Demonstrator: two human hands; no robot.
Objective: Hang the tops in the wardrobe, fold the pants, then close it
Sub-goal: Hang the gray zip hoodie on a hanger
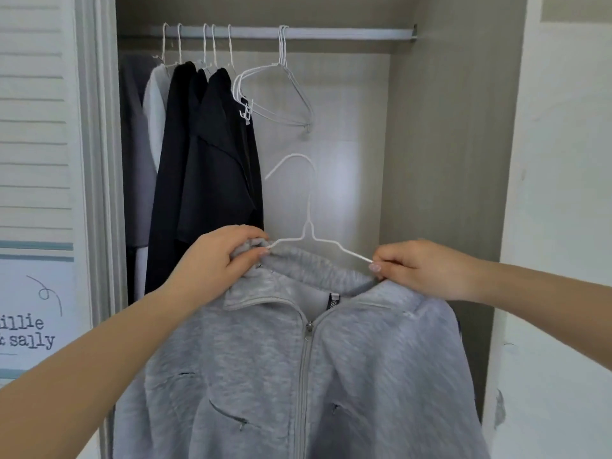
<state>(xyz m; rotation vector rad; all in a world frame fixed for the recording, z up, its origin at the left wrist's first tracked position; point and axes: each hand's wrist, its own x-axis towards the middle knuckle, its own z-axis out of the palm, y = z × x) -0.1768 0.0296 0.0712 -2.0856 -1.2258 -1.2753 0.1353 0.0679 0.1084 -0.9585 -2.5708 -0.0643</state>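
Note:
A grey fleece zip jacket (331, 376) hangs in front of the open wardrobe, with a white wire hanger (308, 223) partly inside its neck, hook up. My left hand (222, 260) grips the collar at the left shoulder, over the hanger's left arm. My right hand (424, 270) pinches the right shoulder of the jacket and the hanger's right arm together. The hanger's hook sits well below the wardrobe rail (331, 33). No pants are in view.
On the rail's left part hang black tops (205, 154), a white one (155, 104) and a grey one. Several bare wire hangers (278, 91) hang mid-rail. A louvred door (36, 127) stands open at left; the wardrobe's side wall (443, 144) is at right.

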